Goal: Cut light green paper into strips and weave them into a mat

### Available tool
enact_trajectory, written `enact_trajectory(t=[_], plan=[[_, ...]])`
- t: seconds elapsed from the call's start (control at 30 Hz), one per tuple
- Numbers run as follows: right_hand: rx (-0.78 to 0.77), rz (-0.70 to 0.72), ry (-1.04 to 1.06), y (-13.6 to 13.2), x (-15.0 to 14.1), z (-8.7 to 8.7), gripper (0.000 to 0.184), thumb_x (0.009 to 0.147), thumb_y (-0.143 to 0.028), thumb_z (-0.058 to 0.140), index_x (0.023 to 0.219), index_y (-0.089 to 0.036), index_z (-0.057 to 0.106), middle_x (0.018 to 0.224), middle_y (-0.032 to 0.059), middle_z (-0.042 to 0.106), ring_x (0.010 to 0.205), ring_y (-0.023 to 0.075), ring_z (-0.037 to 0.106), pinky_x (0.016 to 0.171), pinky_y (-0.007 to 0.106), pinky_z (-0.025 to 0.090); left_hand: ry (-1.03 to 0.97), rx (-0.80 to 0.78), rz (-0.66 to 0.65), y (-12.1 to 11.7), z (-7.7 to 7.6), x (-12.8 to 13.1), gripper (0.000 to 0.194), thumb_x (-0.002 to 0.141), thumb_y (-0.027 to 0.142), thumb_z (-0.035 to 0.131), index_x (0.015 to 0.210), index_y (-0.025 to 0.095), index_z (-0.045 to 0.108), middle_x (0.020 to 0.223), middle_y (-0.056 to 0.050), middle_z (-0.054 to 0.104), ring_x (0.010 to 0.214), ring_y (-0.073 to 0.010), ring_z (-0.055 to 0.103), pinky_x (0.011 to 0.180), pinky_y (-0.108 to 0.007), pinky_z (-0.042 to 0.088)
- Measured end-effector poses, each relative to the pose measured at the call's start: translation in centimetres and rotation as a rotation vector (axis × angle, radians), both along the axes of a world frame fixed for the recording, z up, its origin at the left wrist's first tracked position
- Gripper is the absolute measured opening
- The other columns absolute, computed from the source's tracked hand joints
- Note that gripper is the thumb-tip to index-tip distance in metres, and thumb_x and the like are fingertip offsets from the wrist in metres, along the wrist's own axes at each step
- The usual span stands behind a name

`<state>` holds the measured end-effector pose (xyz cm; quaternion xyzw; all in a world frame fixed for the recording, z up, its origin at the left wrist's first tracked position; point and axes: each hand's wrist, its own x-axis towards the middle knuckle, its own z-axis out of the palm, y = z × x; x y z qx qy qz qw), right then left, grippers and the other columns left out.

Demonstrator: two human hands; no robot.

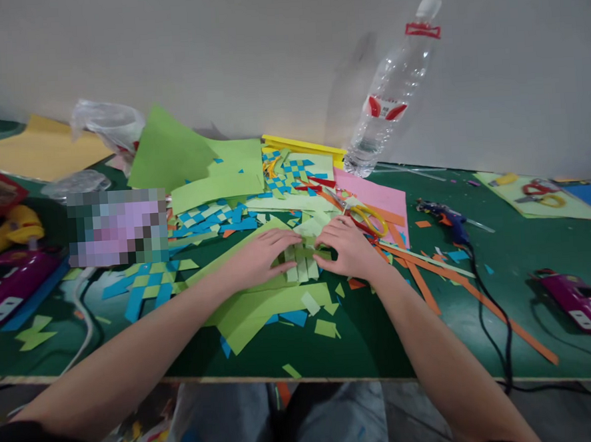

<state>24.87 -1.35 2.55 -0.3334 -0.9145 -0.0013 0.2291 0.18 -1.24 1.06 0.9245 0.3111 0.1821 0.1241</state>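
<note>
A small weave of pale and bright green paper strips (pixel 307 263) lies in front of me on the table. At its left side is my left hand (pixel 265 255), its curved fingers and thumb holding the edge of the strips. My right hand (pixel 346 246) holds the right side, fingers bent, thumb near the weave's edge. Under and around my left hand spreads a larger green paper sheet (pixel 238 268). Yellow-handled scissors (pixel 375 221) lie just beyond my right hand. Blue and green woven paper pieces (pixel 215 216) are heaped behind my left wrist.
A tall clear bottle (pixel 385 99) leans against the wall. To the right are a blue glue gun (pixel 450 223), a purple power strip (pixel 581 303) with a black cable, and long orange paper strips (pixel 512 324). Another purple power strip (pixel 19 284) sits left. Paper scraps (pixel 327 328) litter the front.
</note>
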Motion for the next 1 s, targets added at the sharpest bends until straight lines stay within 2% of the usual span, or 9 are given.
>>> enact_trajectory(t=[0.17,0.3,0.47,0.67,0.87,1.0], plan=[[-0.086,-0.013,-0.060,0.00,0.44,0.23,0.010,0.083,-0.030,0.059,0.084,-0.021,0.062,0.080,0.0026,0.066,0.087,0.0218,0.058,0.099,0.044,0.033,-0.019,-0.022,0.027,0.06,-0.18,0.05,0.034,0.099,0.032,0.049,0.130,0.020,0.053,0.134,-0.010,0.060,0.128,-0.0241,0.052,0.109,-0.045,0.041],[-0.110,-0.013,-0.071,-0.05,0.52,0.32,0.009,0.082,-0.031,0.061,0.082,-0.023,0.062,0.080,0.0018,0.066,0.086,0.0217,0.058,0.099,0.045,0.032,-0.004,-0.016,0.043,0.15,-0.42,0.06,0.035,0.096,0.028,0.053,0.130,0.021,0.053,0.134,-0.009,0.061,0.126,-0.0242,0.054,0.108,-0.045,0.042],[-0.110,-0.025,-0.091,-0.09,0.53,0.45,0.011,0.081,-0.032,0.064,0.081,-0.022,0.062,0.078,0.0017,0.065,0.084,0.0216,0.058,0.099,0.045,0.032,0.005,-0.031,0.013,0.23,-0.45,0.13,0.031,0.094,0.026,0.058,0.124,0.018,0.058,0.133,-0.010,0.062,0.126,-0.0238,0.054,0.109,-0.044,0.042],[-0.101,-0.034,-0.095,-0.04,0.72,0.46,0.014,0.082,-0.036,0.064,0.077,-0.023,0.063,0.072,0.0004,0.064,0.079,0.0205,0.056,0.101,0.046,0.031,-0.016,-0.049,0.013,0.23,-0.42,0.15,0.023,0.093,0.026,0.058,0.114,0.021,0.066,0.131,-0.008,0.064,0.123,-0.0243,0.057,0.109,-0.047,0.041],[-0.122,-0.027,-0.085,-0.06,0.81,0.40,0.013,0.082,-0.034,0.063,0.076,-0.024,0.064,0.069,-0.0006,0.062,0.074,0.0191,0.055,0.098,0.045,0.033,-0.020,-0.058,0.016,0.24,-0.26,0.19,0.023,0.093,0.026,0.057,0.112,0.021,0.067,0.130,-0.008,0.064,0.123,-0.0248,0.057,0.109,-0.047,0.042],[-0.143,-0.027,-0.055,-0.17,0.64,0.56,0.013,0.083,-0.033,0.062,0.076,-0.022,0.060,0.074,0.0007,0.062,0.079,0.0196,0.056,0.095,0.043,0.035,0.022,-0.036,0.016,0.22,-0.18,0.22,0.024,0.093,0.026,0.058,0.114,0.021,0.066,0.131,-0.007,0.063,0.123,-0.0244,0.056,0.109,-0.045,0.041]])
